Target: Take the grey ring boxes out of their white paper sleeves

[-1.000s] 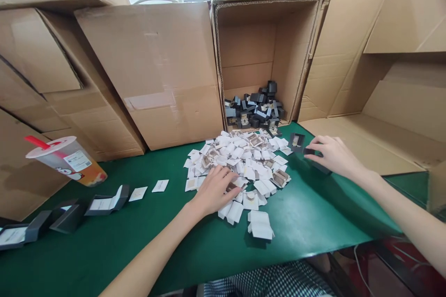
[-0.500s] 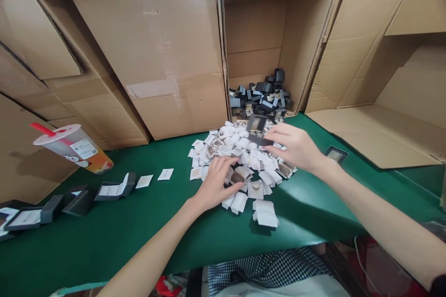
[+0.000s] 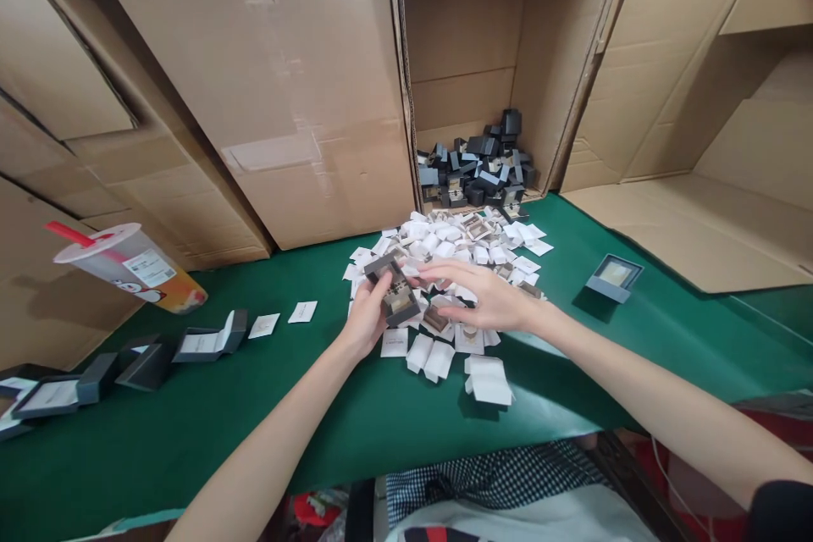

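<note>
"What has moved since the earlier frame?"

"The small black box (image 3: 401, 305) was in the right hand (image 3: 479, 295) over the white pile (image 3: 432, 239); now the left hand (image 3: 367, 315) has it, over the pile's left part."

"And around the pile, biggest first?"

"The green table (image 3: 254, 432) runs under it, and an open cardboard carton (image 3: 463, 30) stands behind it. A heap of black boxes (image 3: 479, 169) lies just behind it, inside the carton. Well to its left is a drink cup (image 3: 152, 271), to its right another open box (image 3: 615, 275), and just left of it a white card (image 3: 302, 312)."

"How are the hands?"

"The left is closed on the box's near side, thumb over the edge. The right is half open, fingers stretched toward the box; I cannot tell whether they touch it."

"How would that box handle?"

"Light and stiff, I'd judge, with smooth walls that may slip. Its open lid is probably the weak part, so grip the outer walls, clear of the fold."
</note>
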A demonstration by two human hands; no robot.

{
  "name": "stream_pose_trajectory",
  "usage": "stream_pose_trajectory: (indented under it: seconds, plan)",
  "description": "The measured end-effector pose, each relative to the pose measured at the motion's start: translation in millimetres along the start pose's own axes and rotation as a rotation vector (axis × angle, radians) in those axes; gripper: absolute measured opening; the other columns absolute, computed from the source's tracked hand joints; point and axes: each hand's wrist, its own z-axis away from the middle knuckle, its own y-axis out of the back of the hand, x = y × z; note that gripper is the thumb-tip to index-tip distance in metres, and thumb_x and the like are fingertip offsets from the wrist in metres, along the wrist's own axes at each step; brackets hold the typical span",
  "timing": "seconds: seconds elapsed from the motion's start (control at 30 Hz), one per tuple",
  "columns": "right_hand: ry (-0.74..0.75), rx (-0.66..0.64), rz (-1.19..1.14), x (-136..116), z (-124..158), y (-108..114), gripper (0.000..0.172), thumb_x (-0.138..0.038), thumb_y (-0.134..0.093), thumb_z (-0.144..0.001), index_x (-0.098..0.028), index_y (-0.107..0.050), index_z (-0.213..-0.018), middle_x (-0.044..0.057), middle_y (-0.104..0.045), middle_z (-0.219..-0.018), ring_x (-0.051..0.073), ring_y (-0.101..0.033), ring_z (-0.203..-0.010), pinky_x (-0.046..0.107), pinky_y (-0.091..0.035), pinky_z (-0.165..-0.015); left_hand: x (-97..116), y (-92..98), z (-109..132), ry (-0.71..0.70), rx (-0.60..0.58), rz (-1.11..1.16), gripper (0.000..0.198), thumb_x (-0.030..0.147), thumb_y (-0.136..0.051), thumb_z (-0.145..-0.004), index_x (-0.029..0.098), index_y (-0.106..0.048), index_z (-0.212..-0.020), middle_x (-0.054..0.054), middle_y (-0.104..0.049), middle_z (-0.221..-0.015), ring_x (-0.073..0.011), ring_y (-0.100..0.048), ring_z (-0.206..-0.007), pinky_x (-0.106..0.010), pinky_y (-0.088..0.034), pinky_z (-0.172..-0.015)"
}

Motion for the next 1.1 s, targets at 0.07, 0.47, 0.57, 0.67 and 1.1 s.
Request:
stream_pose_trajectory:
  seconds: [0.07, 0.47, 0.57, 0.67, 1.1]
  plan:
    - [-0.075, -0.101, 0.023, 6.2, 4.9, 6.4, 0.045, -0.03, -0.058, -0.087, -0.024, -0.049, -0.13, 0.008, -0.06, -0.128, 0.023, -0.057, -0.115, 0.042, -0.049, -0.094, 3.7, 1.9, 0.2, 0.005, -0.02, -0.008, 0.04, 0.045, -0.056, -0.086, 0.021, -0.055, -0.119, -0.007, -0.069, -0.097, -0.0148, -0.064, -0.065, -0.024, -0.052, -0.047]
    - [-0.127, -0.129, 0.193, 23.8, 7.2, -2.9, 0.021, -0.028, -0.05, -0.092, -0.019, -0.069, -0.091, 0.006, -0.071, -0.094, 0.021, -0.063, -0.092, 0.038, -0.046, -0.083, -2.3, 5.6, 1.2, 0.079, -0.294, -0.195, 0.042, 0.049, -0.055, -0.086, 0.017, -0.061, -0.113, -0.011, -0.073, -0.093, -0.0237, -0.07, -0.084, -0.03, -0.055, -0.067]
    - [-0.241, -0.03, 0.139, 19.9, 5.7, -6.0, 0.023, -0.029, -0.051, -0.092, -0.019, -0.07, -0.086, 0.006, -0.072, -0.086, 0.02, -0.063, -0.082, 0.038, -0.045, -0.08, -4.7, 7.5, -0.7, 0.075, -0.309, -0.22, 0.042, 0.049, -0.055, -0.086, 0.017, -0.061, -0.113, -0.01, -0.074, -0.093, -0.0245, -0.069, -0.09, -0.032, -0.055, -0.074]
    - [-0.419, 0.054, -0.058, 14.0, 4.1, -4.3, 0.024, -0.034, -0.052, -0.089, -0.02, -0.071, -0.085, 0.004, -0.071, -0.083, 0.018, -0.062, -0.076, 0.034, -0.046, -0.071, -3.4, 7.2, -0.2, 0.083, -0.305, -0.25, 0.045, 0.05, -0.055, -0.085, 0.018, -0.06, -0.116, -0.011, -0.074, -0.096, -0.0253, -0.069, -0.092, -0.033, -0.054, -0.077]
    - [-0.727, 0.331, -0.884, 6.2, 0.8, -5.7, 0.02, -0.037, -0.074, -0.071, -0.021, -0.068, -0.083, 0.001, -0.064, -0.076, 0.01, -0.049, -0.06, 0.026, -0.039, -0.054, 9.7, 4.6, 0.0, 0.125, -0.085, -0.062, 0.039, 0.046, -0.053, -0.088, 0.016, -0.055, -0.113, -0.009, -0.071, -0.085, -0.0109, -0.057, -0.052, -0.017, -0.035, -0.037]
